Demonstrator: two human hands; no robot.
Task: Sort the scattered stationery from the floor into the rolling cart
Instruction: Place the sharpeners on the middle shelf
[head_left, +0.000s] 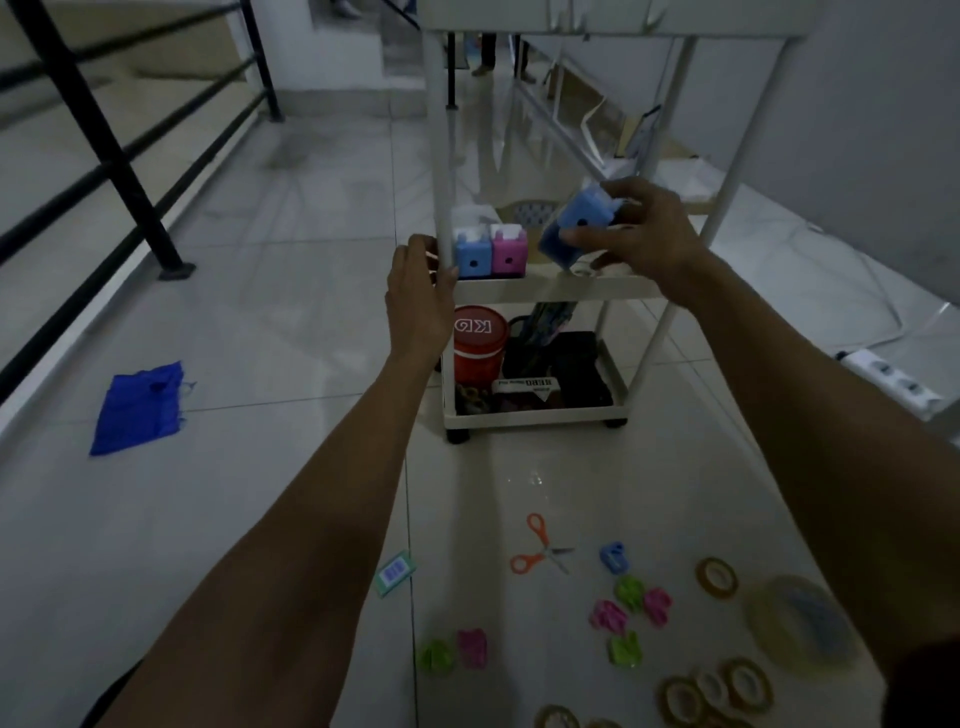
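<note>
Right hand (641, 236) grips a blue block (569, 223): thumb on the near face, the other fingers curled over the far side. We see the block tilted, held just above the middle shelf (545, 289) of the rolling cart (535, 418). We cannot tell whether it touches the shelf.

Left hand (420, 291) has its fingers wrapped round the cart's front-left post (442, 197), at shelf height. Just right of those fingers a second blue block (472, 258) and a pink block (509, 254) stand upright on the middle shelf, side by side and touching. They sit between the two hands.

Below the left fingers, in the bottom tray, stands a red tub (479, 345). The dark items beside it are too dim for us to name.

Stationery lies on the floor on the near side of both hands, well apart from any finger:
- orange-handled scissors (540, 548), blades open
- small blue piece (613, 558) just right of the scissors
- green and pink clips (631, 592), loosely clustered, with two more off to the left
- tape rings (717, 577), others grouped at the bottom edge
- big clear tape roll (800, 623) under the right forearm
- teal tag (396, 571) beside the left forearm

Blue bag (137, 410) lies flat on the tiles far left of the left hand. White power strip (893, 382) lies right of the right arm.
</note>
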